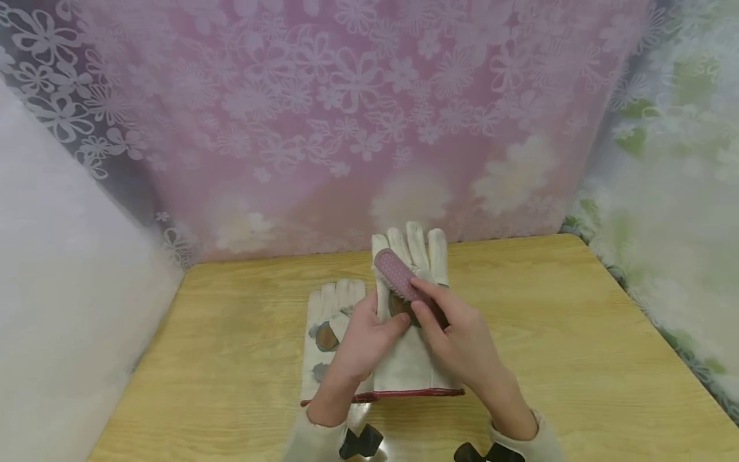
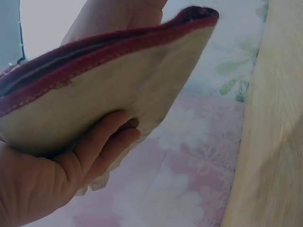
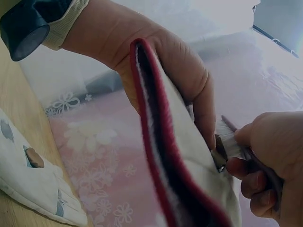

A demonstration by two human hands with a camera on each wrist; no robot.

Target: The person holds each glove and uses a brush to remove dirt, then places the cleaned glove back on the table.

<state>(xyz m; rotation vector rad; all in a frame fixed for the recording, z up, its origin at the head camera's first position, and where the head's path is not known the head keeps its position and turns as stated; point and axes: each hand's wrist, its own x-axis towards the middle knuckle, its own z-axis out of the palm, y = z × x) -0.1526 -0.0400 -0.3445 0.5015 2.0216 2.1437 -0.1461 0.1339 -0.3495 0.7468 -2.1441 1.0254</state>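
Observation:
A white cloth work glove (image 1: 404, 369) with a red-edged cuff is held raised, fingers pointing away. My left hand (image 1: 366, 337) grips it by its left side, thumb on the front; in the left wrist view its fingers (image 2: 102, 144) press on the glove's back. My right hand (image 1: 462, 337) holds a pink brush (image 1: 396, 273) with a dotted back. The brush's pale bristles (image 3: 228, 139) face the glove's front, right at a brown patch (image 1: 398, 309). My right hand partly hides that patch.
A second white glove (image 1: 323, 308) with brown and grey patches lies on the wooden table (image 1: 231, 346), left of the held one. A pink flowered cloth (image 1: 358, 128) hangs along the back edge. A white sheet (image 1: 69, 289) hangs on the left, a green-patterned one (image 1: 681, 192) on the right.

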